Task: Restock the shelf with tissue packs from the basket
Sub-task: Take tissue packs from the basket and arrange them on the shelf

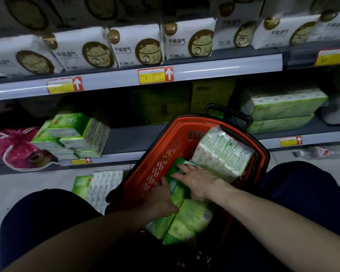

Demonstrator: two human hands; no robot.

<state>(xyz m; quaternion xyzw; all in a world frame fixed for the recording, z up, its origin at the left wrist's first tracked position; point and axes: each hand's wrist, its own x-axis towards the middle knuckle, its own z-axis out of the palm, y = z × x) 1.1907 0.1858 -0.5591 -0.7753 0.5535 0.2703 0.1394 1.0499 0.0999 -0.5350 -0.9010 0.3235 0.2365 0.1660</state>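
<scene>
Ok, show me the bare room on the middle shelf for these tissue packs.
The bare shelf board between the green tissue stack and the basket is free, in front of the cardboard boxes. Crowded: the pink bag at the left end, the stacked packs at the right, and cat-print packs fill the top shelf.

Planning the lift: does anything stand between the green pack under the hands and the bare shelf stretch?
Only the basket's far rim and black handle, which rise before the bare shelf stretch; the green pack would need lifting over them.
</scene>
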